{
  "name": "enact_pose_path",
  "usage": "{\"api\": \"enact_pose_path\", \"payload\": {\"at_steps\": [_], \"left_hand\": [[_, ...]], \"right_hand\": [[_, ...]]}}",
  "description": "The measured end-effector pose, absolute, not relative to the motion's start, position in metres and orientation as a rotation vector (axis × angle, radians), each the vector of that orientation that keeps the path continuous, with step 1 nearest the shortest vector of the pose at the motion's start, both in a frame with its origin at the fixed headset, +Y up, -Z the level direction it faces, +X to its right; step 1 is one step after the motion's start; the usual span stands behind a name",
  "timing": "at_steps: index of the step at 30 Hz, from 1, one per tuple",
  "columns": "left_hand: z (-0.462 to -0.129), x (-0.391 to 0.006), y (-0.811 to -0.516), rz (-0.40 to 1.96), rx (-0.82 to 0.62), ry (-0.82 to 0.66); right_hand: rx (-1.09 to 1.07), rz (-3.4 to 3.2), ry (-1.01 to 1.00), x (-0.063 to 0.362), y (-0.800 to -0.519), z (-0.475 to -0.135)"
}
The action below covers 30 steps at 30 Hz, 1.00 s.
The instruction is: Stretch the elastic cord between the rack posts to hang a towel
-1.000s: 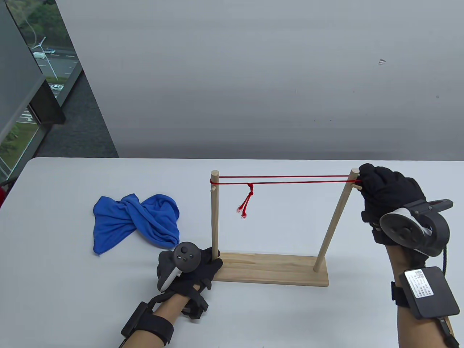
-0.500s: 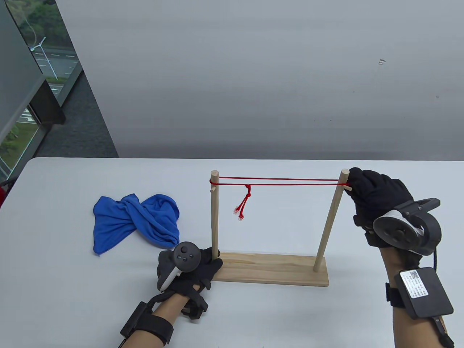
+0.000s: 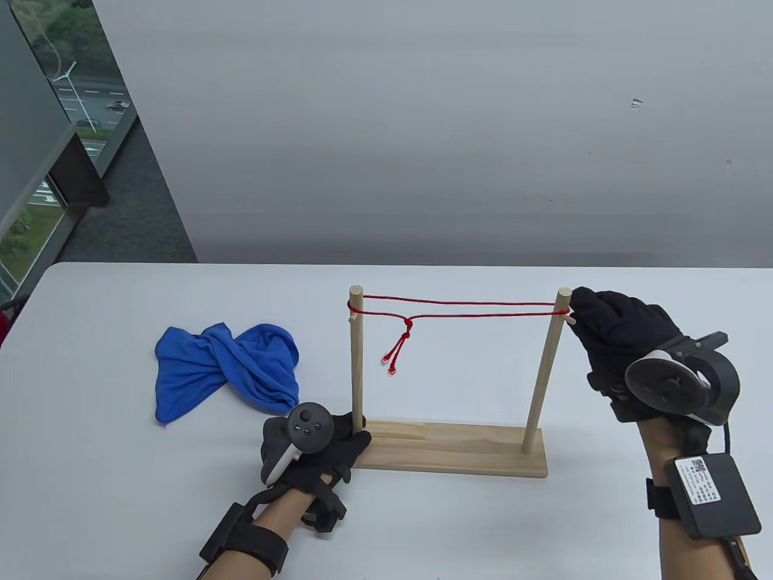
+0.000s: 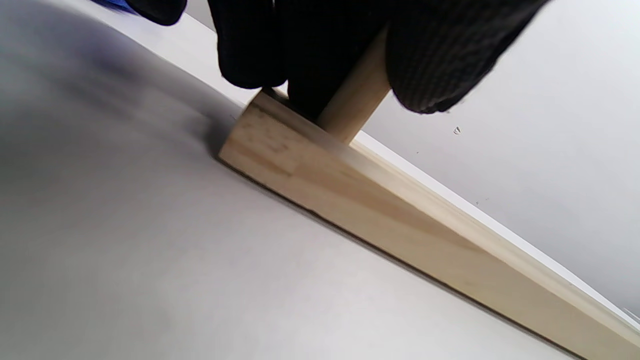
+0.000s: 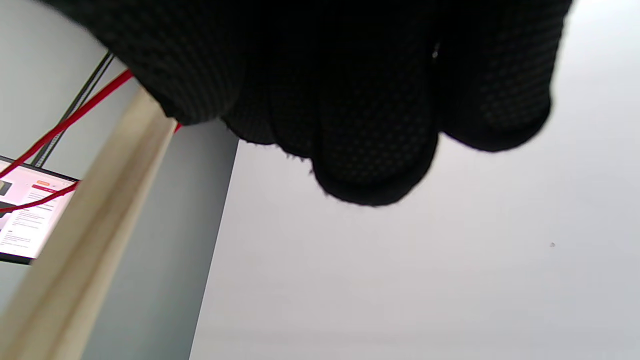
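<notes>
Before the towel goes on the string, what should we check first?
1. Red string runs from post to post: ok.
2. String sits above the little peg on the left post: ok.
3. String hooked properly on the right post: cannot tell, the right hand covers that spot.
4. Left hand grips the left post at the base: ok.
5. String pulled tight: not ok, the lower strand dips at the knot.
6. Blue towel spread out, ready to hang: not ok, it lies crumpled on the table.
</notes>
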<state>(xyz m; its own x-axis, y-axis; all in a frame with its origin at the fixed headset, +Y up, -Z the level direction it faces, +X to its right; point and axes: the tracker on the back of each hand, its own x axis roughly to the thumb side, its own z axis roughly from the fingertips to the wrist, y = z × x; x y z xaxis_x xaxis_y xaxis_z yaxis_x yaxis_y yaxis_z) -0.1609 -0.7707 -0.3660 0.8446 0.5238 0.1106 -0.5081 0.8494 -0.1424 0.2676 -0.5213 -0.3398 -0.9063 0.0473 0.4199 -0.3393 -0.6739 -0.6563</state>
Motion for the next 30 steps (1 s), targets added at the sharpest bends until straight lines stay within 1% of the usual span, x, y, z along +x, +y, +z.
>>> {"api": "enact_pose_path", "payload": {"at_steps": [3,4,6,10,13,19,25,28,30], "left_hand": [[-0.366,-0.162,-0.771,0.553,-0.114,-0.148],[-0.366,-0.162,-0.771,0.554,-0.113,-0.148],[-0.366,-0.162,-0.771,0.556,-0.113,-0.147],[-0.366,-0.162,-0.771,0.56,-0.111,-0.148],[-0.366,-0.165,-0.77,0.583,-0.104,-0.153],[-0.366,-0.175,-0.769,0.674,-0.111,-0.132],[-0.365,-0.186,-0.758,0.655,-0.099,-0.123],[-0.365,-0.195,-0.754,0.658,-0.066,-0.097],[-0.366,-0.201,-0.75,0.648,-0.032,-0.079]], "right_hand": [[0.443,2.692,-1.068,0.27,-0.527,-0.338],[0.364,2.732,-0.999,0.271,-0.532,-0.337],[0.327,2.746,-0.876,0.273,-0.54,-0.335],[0.239,2.702,-0.676,0.279,-0.568,-0.328],[0.213,2.708,-0.572,0.282,-0.592,-0.322],[0.146,2.672,-0.492,0.287,-0.635,-0.312],[0.06,2.604,-0.364,0.293,-0.685,-0.311],[0.019,2.573,-0.322,0.295,-0.708,-0.311],[0.017,2.571,-0.24,0.296,-0.719,-0.312]]}}
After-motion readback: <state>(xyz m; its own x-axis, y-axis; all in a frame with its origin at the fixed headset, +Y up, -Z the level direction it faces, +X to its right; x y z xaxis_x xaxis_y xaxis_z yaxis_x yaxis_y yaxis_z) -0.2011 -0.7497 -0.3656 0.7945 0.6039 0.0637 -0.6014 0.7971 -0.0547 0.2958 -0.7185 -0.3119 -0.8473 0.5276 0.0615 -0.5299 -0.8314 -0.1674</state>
